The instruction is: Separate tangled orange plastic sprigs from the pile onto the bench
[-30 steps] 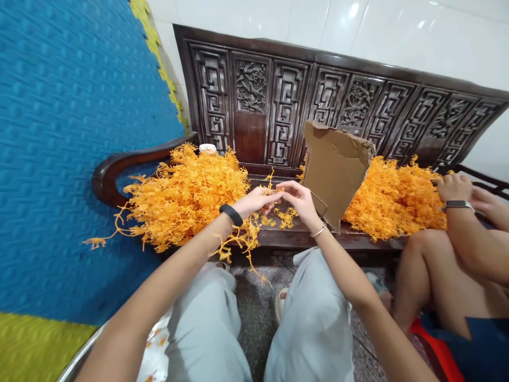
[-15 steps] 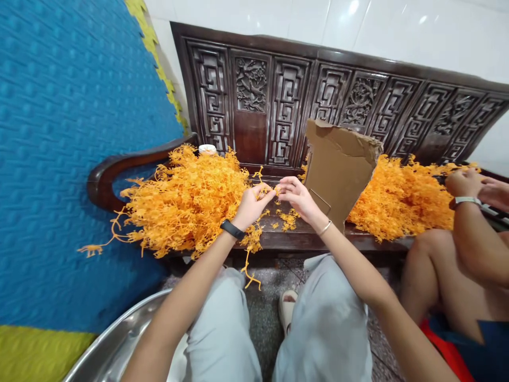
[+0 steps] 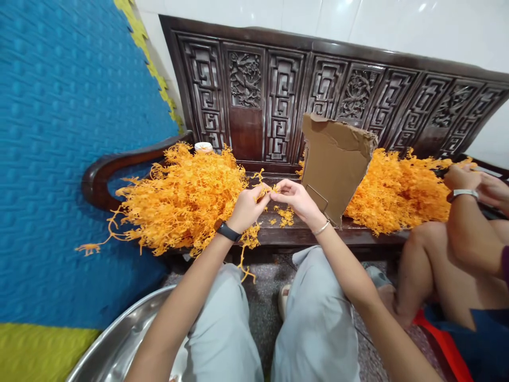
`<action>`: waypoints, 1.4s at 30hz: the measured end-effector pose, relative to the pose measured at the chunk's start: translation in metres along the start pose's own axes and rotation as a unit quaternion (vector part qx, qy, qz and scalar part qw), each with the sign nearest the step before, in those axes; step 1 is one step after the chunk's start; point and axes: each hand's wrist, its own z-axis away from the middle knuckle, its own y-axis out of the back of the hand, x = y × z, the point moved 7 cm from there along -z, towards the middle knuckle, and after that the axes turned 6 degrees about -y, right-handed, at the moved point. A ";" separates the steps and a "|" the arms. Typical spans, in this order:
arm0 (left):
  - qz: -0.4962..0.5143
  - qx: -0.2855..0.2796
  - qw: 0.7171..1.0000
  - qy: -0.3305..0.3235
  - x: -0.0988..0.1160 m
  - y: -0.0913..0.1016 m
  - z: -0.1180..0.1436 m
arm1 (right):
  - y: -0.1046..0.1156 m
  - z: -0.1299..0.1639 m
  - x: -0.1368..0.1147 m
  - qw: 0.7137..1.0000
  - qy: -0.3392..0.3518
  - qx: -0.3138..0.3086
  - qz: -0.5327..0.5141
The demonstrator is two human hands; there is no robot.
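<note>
My left hand (image 3: 250, 206), a black band on its wrist, is closed around a thin orange branching sprig (image 3: 259, 175); the sprig's tip sticks up above the fingers. My right hand (image 3: 296, 199), with a bracelet, meets it fingertip to fingertip, pinching at the small orange bits between them. Both hands are over the dark wooden bench seat. Beside my left hand lies a big heap of orange branching strands (image 3: 186, 204), with one strand (image 3: 247, 268) dangling over the seat's front edge. Small loose orange pieces (image 3: 284, 216) are scattered on the seat under my hands.
An upright cardboard piece (image 3: 334, 164) stands on the bench, with a second orange heap (image 3: 393, 196) behind it. At right a co-worker's hands (image 3: 465, 180) handle orange strands. A metal basin (image 3: 119, 331) is at lower left. A white round container (image 3: 203, 147) sits behind the left heap.
My right hand's fingers have come in from slightly apart to touch my left fingertips. The whole view has shifted a little.
</note>
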 end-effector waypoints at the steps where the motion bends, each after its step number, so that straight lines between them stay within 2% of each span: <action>1: 0.004 -0.010 1.000 -0.007 0.000 0.001 0.001 | -0.001 -0.001 0.001 1.000 -0.003 -0.008 -0.007; 5: 0.040 -0.079 0.996 -0.026 0.001 -0.001 0.006 | -0.001 0.000 0.001 0.999 -0.018 -0.026 -0.007; 8: 0.034 -0.107 0.993 -0.039 0.003 -0.003 0.009 | 0.000 0.005 -0.004 0.998 -0.015 -0.033 0.050; 12: 0.015 -0.088 0.995 -0.039 0.002 -0.003 0.009 | 0.002 0.015 -0.019 0.989 0.067 0.029 0.131; 16: 0.014 -0.092 0.995 -0.030 0.004 -0.009 0.006 | 0.000 0.024 -0.030 0.964 0.151 0.074 0.208; 18: -0.003 -0.100 0.995 -0.026 0.005 -0.012 0.005 | 0.000 0.022 -0.027 0.965 0.144 0.058 0.212; 21: -0.063 -0.128 0.990 -0.014 0.006 -0.018 0.005 | 0.003 0.015 -0.011 0.978 0.077 0.003 0.192; 23: -0.096 -0.140 0.985 -0.007 0.006 -0.019 0.005 | 0.007 0.013 -0.003 0.979 0.043 -0.011 0.197; 26: -0.089 -0.150 0.985 0.001 0.005 -0.020 0.004 | 0.009 0.016 -0.005 0.951 0.053 0.005 0.306; 29: -0.028 -0.159 0.987 0.003 0.003 -0.023 0.003 | 0.007 0.022 -0.016 0.915 0.087 0.016 0.394; 31: 0.028 -0.153 0.988 0.000 0.003 -0.025 0.002 | 0.008 0.025 -0.022 0.923 0.103 0.017 0.371; 34: 0.124 -0.146 0.981 0.009 0.005 -0.027 0.001 | 0.011 0.025 -0.025 0.951 0.090 0.000 0.296; 38: 0.256 -0.166 0.950 0.060 0.007 -0.029 0.002 | 0.010 0.024 -0.022 0.985 0.040 -0.045 0.164; 42: 0.329 -0.170 0.927 0.061 0.010 -0.026 0.003 | 0.005 0.027 -0.026 0.996 0.008 -0.052 0.072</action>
